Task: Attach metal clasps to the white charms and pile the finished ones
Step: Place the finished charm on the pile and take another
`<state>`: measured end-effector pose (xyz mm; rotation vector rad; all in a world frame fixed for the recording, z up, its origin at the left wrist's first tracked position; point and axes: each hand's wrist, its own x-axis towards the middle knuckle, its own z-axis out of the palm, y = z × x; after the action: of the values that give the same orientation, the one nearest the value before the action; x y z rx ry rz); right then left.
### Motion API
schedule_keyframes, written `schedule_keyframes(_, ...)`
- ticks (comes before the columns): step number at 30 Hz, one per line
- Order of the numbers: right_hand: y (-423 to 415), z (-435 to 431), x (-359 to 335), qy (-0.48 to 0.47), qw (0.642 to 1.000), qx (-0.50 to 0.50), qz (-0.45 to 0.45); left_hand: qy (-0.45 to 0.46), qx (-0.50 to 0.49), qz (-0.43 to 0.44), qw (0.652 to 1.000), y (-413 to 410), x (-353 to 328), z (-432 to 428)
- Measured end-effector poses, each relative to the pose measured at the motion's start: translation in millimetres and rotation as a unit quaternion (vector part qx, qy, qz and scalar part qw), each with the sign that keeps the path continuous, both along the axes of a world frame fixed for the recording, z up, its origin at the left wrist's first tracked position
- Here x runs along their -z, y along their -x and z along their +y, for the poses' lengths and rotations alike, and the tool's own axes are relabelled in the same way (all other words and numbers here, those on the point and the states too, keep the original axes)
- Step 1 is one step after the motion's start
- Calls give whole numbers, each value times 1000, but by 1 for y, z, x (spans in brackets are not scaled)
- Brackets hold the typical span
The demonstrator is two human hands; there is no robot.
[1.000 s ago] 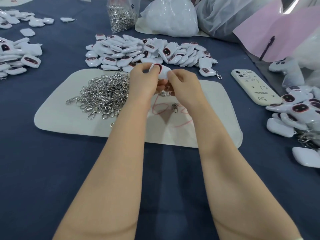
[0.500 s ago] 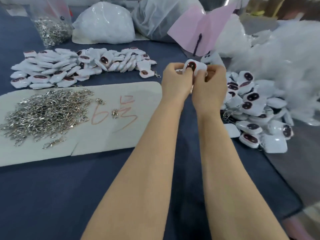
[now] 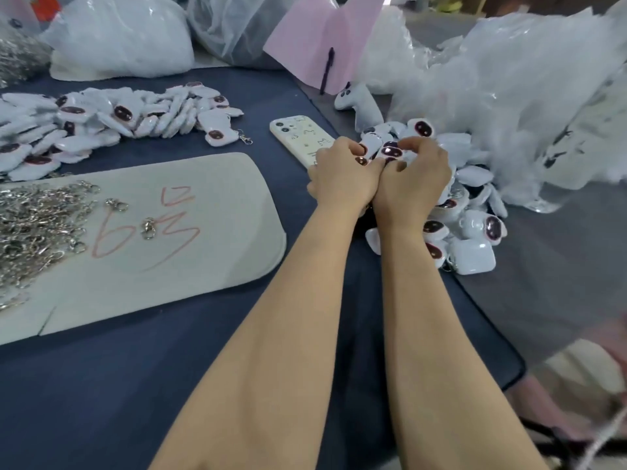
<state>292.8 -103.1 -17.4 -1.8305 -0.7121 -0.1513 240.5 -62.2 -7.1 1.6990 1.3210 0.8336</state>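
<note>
Nearest me, two bare forearms stretch out over the dark blue surface [image 3: 135,385]. To their left lies a pale mat [image 3: 210,266] scrawled with red marks, with a heap of metal clasps [image 3: 34,225] on it and a couple of stray ones beside the heap. Further out, the left hand [image 3: 342,179] and right hand [image 3: 415,178] press together, knuckles touching. Both have their fingers curled in, pinching one white charm [image 3: 390,152] with a dark oval face between the fingertips. I can't tell whether a clasp is on it. They hold it right over the pile of charms [image 3: 475,228] at the right edge. Just beyond the left hand lies a phone [image 3: 295,134]. Further left sits a second pile of charms [image 3: 101,120]. At the back are plastic bags [image 3: 118,35] and a pink sheet [image 3: 305,39].
</note>
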Motion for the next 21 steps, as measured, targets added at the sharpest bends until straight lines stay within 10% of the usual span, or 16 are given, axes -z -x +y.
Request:
schedule_keyframes(11,78,41,-26,-99,976,-186,53,4,-114,-244,963,76,-26,28)
schedule_keyframes(21,181,134,0,167,928,-328,-63,90,-294,-303,902,209,-19,103)
